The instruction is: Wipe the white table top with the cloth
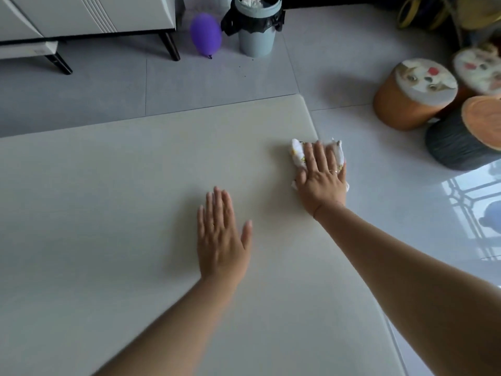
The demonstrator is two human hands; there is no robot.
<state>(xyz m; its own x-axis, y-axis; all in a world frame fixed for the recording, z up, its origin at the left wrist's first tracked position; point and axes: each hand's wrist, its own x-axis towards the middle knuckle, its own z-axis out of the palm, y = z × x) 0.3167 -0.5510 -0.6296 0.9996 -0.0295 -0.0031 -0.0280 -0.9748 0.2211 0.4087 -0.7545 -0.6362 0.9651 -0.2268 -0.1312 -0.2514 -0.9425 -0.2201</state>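
Pressing down with a flat palm, the person's right hand (322,183) lay on a crumpled white cloth (298,154) with small yellow marks. The fingers were straight and close together on top of the fabric, not curled round it, and a ring showed on one of them. The cloth sat under that hand at the right edge of the white table top (108,213), a little nearer than the far right corner. Bits of it stuck out beyond the fingertips and at both sides of the palm. Whether any of it hung past the table edge I could not tell.

The left hand (221,237) rested flat on the bare surface, nearer and to the left of the other hand and well apart from the cloth. Its fingers were straight and slightly spread, the thumb held out to the right, and it held nothing.

Beyond the far edge, on the grey tiled floor (352,63), a purple balloon (205,35) stood just beside a pale blue bin (256,25) lined with a black bag, white paper showing at its top. A white cabinet (81,14) on dark legs stood far left. Off to the right, round stools clustered together: an orange stool (414,93) with a cat printed on its top, and a dark stool (461,139) nearer.
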